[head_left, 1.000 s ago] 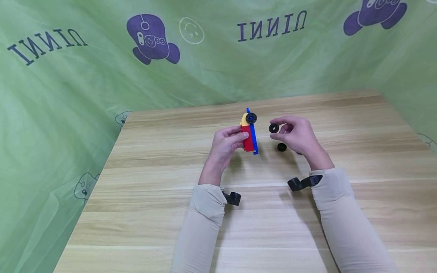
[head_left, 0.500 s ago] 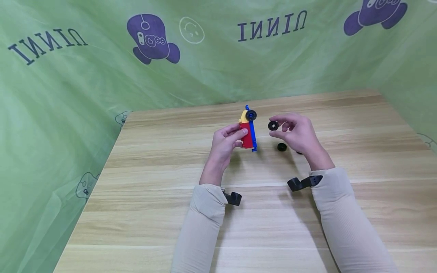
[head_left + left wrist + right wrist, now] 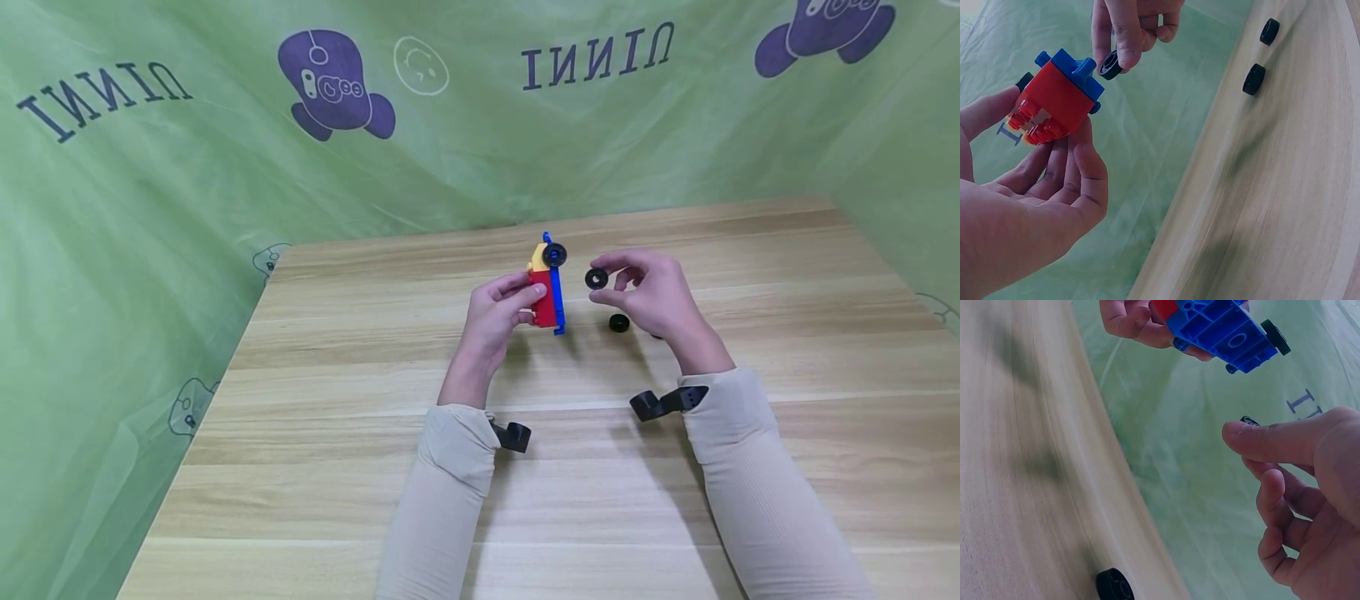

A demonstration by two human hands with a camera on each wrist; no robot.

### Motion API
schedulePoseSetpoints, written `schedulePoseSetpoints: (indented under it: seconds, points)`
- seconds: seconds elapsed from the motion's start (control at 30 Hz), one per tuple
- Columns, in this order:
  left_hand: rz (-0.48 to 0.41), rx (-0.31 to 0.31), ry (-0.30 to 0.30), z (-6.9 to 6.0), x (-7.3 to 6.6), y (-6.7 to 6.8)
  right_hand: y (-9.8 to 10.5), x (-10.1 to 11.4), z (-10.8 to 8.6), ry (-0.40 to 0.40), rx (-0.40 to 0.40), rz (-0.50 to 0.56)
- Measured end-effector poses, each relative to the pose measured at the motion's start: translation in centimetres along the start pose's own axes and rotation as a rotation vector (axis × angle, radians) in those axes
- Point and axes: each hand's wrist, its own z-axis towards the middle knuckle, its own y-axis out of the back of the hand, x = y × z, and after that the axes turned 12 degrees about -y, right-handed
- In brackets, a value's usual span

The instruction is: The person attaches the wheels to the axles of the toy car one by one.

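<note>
Toy car (image 3: 546,312) held up, loose wheel (image 3: 590,280) pinched near it

Red, yellow and blue, the toy car was up off the table, turned on end with its yellow part uppermost. One fitted wheel (image 3: 554,254) sat near the top of its blue base (image 3: 1229,331) — the right wrist view showed that ribbed underside, with bare pegs (image 3: 1231,369) along one edge. The left hand (image 3: 497,315) gripped the red body, thumb on one side and fingers on the other. Just beside the car, and apart from it in the head view, the right hand (image 3: 651,287) pinched the black loose wheel between thumb and forefinger. Below that hand lay a second wheel (image 3: 618,323) and a third wheel (image 3: 657,336), the latter mostly hidden in the head view. Both rested on the wood-grained table (image 3: 315,350). Farther out hung a green curtain (image 3: 465,167) printed with purple figures (image 3: 341,92) — its lettering (image 3: 597,58) read backwards.
</note>
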Motion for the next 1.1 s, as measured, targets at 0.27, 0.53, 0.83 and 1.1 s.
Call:
schedulePoseSetpoints:
  seconds: [0.27,0.53,0.83,1.1]
  points:
    - [0.013,0.014,0.004,0.02,-0.05,-0.03,-0.21,0.16,0.04,-0.012,-0.023,-0.002]
    - [0.012,0.015,0.007,0.06,0.06,-0.13,-0.06,0.32,0.02,0.025,-0.018,-0.019]
    - [0.001,-0.023,0.023,0.17,0.15,-0.31,-0.01,0.72,-0.14,0.053,-0.026,-0.028]
    - [-0.025,-0.054,0.03,0.31,0.35,-0.46,0.02,1.02,-0.36,0.073,-0.045,0.002]
